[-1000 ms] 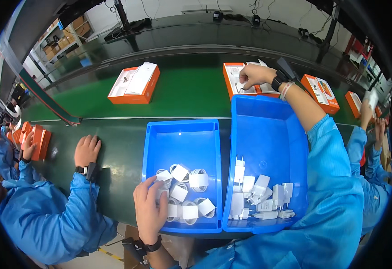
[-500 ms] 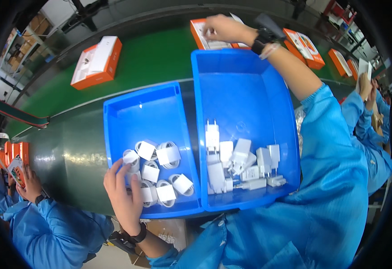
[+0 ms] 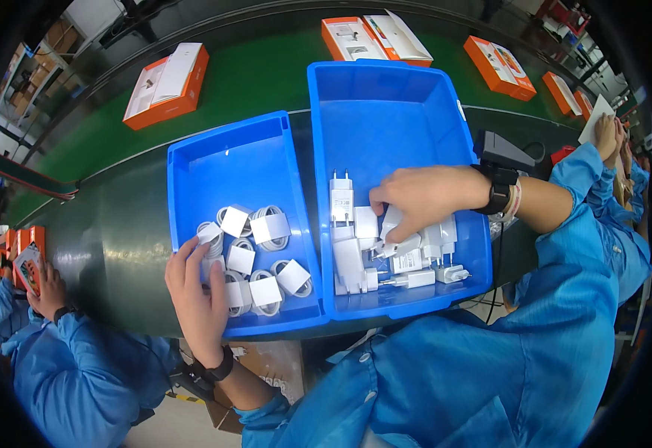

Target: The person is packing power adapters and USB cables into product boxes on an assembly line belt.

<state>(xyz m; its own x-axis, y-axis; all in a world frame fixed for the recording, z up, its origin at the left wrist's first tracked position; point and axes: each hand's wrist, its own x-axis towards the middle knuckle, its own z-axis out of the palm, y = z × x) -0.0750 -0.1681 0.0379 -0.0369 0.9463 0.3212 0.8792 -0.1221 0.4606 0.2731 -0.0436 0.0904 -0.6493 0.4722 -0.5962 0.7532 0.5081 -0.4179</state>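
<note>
Chargers (image 3: 349,261), at least nine, lie in one of two blue bins (image 3: 382,123) beneath the right hand (image 3: 434,193), fingers bent over one, grasp unclear. Eight visible cable coils (image 3: 270,227) sit beside the left hand (image 3: 199,299), its hold also unclear.

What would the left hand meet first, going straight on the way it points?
Probably the white-wrapped cable coil just ahead of the left hand; whether they touch is unclear.

Showing white two-pin wall chargers (image 3: 350,261) lying heaped in the right blue bin (image 3: 382,134), prongs pointing various ways; showing white-banded, coiled white cables (image 3: 270,228) clustering in the left blue bin (image 3: 229,172).
</note>
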